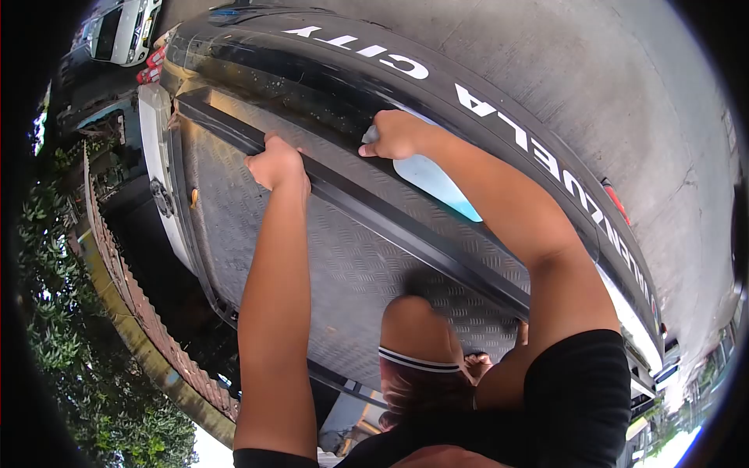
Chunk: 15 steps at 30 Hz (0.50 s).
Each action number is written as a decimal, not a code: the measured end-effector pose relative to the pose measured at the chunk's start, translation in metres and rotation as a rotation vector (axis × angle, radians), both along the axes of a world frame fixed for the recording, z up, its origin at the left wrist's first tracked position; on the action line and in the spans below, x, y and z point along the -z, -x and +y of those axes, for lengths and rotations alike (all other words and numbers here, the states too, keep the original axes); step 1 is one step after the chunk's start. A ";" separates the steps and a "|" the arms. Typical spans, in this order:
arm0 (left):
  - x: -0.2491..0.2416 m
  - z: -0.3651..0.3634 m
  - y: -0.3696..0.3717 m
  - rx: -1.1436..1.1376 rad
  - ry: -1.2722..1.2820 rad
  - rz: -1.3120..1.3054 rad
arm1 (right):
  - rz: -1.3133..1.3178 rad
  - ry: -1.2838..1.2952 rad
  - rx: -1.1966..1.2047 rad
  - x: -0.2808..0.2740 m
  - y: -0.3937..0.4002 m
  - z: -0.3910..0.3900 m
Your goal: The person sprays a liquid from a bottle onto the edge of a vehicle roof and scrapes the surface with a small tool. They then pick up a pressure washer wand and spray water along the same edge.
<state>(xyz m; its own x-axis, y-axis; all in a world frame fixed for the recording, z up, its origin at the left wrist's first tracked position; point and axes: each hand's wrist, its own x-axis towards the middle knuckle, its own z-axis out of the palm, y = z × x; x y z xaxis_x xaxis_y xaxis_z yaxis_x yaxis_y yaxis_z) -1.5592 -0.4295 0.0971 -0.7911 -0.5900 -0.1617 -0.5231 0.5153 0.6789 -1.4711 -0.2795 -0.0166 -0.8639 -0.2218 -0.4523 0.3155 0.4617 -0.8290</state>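
My left hand is closed around a long black bar, which runs diagonally over a patterned metal floor. Farther right, my right hand is closed on a small pale grey cloth or pad against the dark inner side of the vehicle. Just below that hand lies a pale blue, glossy surface, partly hidden by my forearm. White letters run along the vehicle's outer dark panel.
My bent knee and bare foot rest on the metal floor. Beyond the panel lies grey pavement. A white vehicle stands at the upper left, near red footwear. A rusty corrugated edge and foliage are at left.
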 end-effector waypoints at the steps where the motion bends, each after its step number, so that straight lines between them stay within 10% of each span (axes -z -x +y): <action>1: 0.001 -0.003 0.001 0.010 0.015 -0.027 | -0.011 -0.007 -0.005 -0.003 -0.002 0.000; 15: 0.007 -0.005 0.006 -0.025 0.076 -0.006 | 0.004 -0.072 -0.020 -0.035 0.038 -0.004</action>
